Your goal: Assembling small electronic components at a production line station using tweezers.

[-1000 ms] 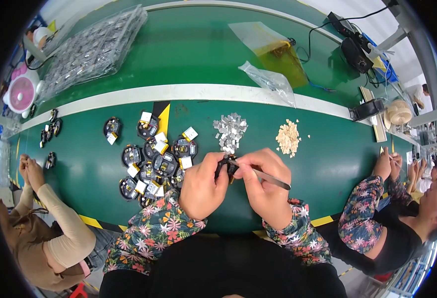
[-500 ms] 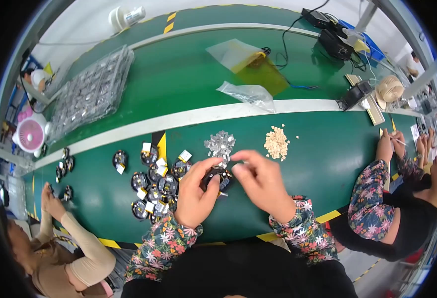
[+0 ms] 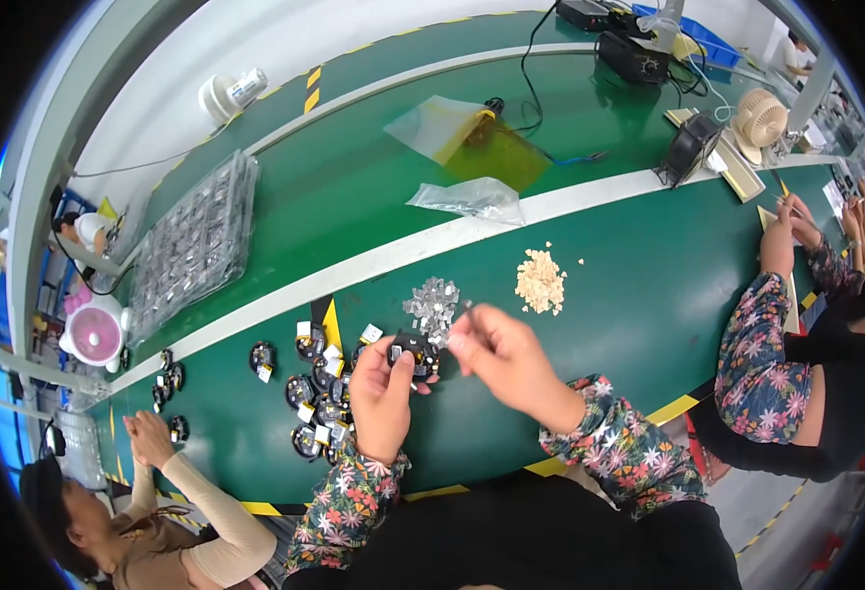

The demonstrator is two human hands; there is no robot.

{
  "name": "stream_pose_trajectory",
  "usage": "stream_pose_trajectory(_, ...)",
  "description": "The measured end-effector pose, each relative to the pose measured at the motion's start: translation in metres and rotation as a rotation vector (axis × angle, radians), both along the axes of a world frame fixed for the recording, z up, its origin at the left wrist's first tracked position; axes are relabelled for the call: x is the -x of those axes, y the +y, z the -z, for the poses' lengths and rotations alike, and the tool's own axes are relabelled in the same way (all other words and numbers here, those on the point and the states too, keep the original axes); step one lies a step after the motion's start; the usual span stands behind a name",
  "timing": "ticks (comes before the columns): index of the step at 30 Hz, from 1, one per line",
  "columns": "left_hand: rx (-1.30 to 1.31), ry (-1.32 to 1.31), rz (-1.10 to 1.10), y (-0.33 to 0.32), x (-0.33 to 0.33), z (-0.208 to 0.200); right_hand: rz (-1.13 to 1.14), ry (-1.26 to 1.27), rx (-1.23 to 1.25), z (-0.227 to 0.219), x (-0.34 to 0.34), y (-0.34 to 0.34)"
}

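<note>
Bright, even light covers the green tabletop (image 3: 629, 295), leaving a soft sheen. The fisheye lens bows the white rail (image 3: 590, 194) and darkens the corners (bluish glare fringes the left rim). Small detail on the dark housing (image 3: 415, 356) in the left hand (image 3: 381, 403) is hard to make out.

Head camera: left fisheye of a worn pair, aimed down and forward.
Left hand (image 3: 381, 405), right hand (image 3: 511, 366): near, from above, mid-frame.
Green bench (image 3: 609, 354): slants up rightward.
White wall (image 3: 152, 118): far, upper left.
</note>
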State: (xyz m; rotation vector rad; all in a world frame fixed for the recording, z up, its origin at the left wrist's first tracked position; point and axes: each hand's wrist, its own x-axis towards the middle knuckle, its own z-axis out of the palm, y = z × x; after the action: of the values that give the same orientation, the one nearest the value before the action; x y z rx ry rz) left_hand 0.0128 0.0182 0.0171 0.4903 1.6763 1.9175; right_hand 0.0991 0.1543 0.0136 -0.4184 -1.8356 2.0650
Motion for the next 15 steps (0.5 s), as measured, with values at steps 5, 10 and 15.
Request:
stream_pose_trajectory(5, 0.396, 0.904, 0.043, -0.001, 0.000, -0.009, 0.135, 0.074, -0.055, -0.001, -0.001, 0.021)
stream_pose_trajectory(10, 0.457, 1.418, 0.170, 0.003, -0.003, -0.023, 0.192, 0.105, -0.176, -0.008, -0.003, 0.025)
stream_pose_trajectory(15, 0.560, 1.553, 0.454, 0.006, -0.016, -0.019, 0.216, 0.121, -0.183, -0.010, -0.004, 0.027)
